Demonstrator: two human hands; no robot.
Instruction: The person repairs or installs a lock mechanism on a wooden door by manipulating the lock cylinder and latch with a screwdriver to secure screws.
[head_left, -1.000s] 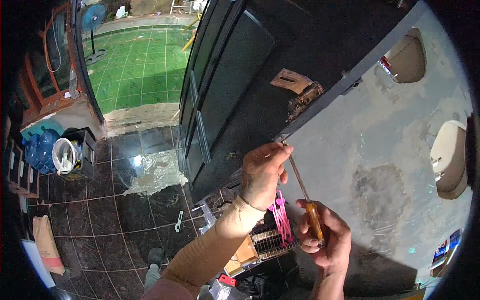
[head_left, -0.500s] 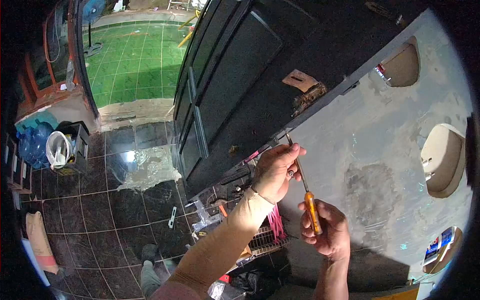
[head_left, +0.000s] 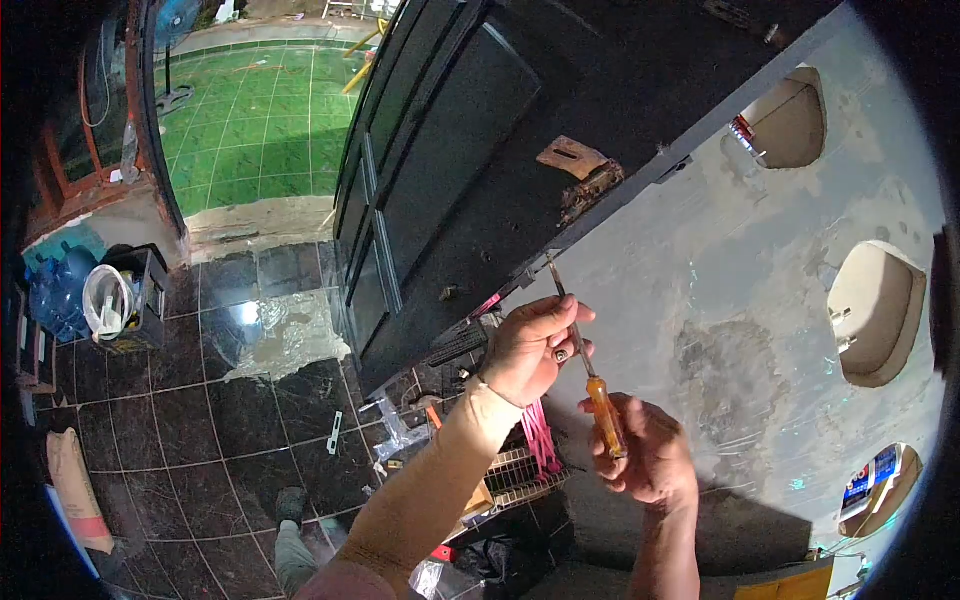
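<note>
A screwdriver [head_left: 606, 420] with an amber handle and a long metal shaft slants up to the edge of the dark panelled door [head_left: 462, 115]. Its tip is right at a small metal piece [head_left: 540, 268] on that edge. My right hand [head_left: 648, 455] is closed around the handle. Further up, my left hand [head_left: 535, 350] pinches the shaft between thumb and fingers. A small round dark metal piece shows at the left hand's fingers. Higher on the door are a brown slotted plate [head_left: 572, 157] and a rough, broken-looking patch [head_left: 592, 192] at the edge.
A grey plastered wall [head_left: 650, 270] with several rounded niches [head_left: 878, 315] stands at the right. Below my hands are a wire rack [head_left: 525, 478] and pink strips [head_left: 540, 440]. A spirit level [head_left: 335, 433] lies on dark tiles; a bucket [head_left: 107, 300] stands at the left.
The whole view has shifted, so door, wall and hands sit slightly further left. Both hands keep their hold on the screwdriver, and its tip stays at the door edge.
</note>
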